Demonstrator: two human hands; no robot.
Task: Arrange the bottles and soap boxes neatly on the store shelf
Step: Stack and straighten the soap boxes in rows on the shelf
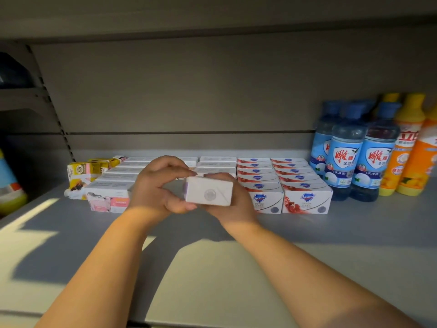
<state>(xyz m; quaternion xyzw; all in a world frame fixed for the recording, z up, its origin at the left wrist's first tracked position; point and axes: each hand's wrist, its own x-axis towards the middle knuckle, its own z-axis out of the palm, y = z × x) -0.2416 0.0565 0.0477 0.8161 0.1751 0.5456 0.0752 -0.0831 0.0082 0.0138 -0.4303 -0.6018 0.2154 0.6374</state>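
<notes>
Two bare hands hold one white rectangular cardboard soap box (208, 194) between them, above the grey metal store shelf (354, 237) and just in front of the stocked rows. The left hand (153, 188) grips the box's left end, with the fingers curled over its top edge and the thumb tucked under the lower corner. The right hand (230, 204) cups the box from beneath and behind; its fingers wrap round the far side and are mostly hidden by the carton. Both forearms reach forward from the lower edge of the view and converge towards the box. The box turns its broad side to the camera, slightly tilted, with a faint round mark near its middle.

Behind the hands, plain white soap boxes (216, 165) run in rows to the back panel. To the left is a row of white boxes with pink-printed fronts (107, 201), and beside it yellow-and-white cartons (79, 178) lie askew. To the right are two tidy rows of white boxes printed with red fruit and a blue shield (306, 200). Further right stand clear blue plastic bottles (345, 162), then orange bottles with yellow caps (408, 147).
</notes>
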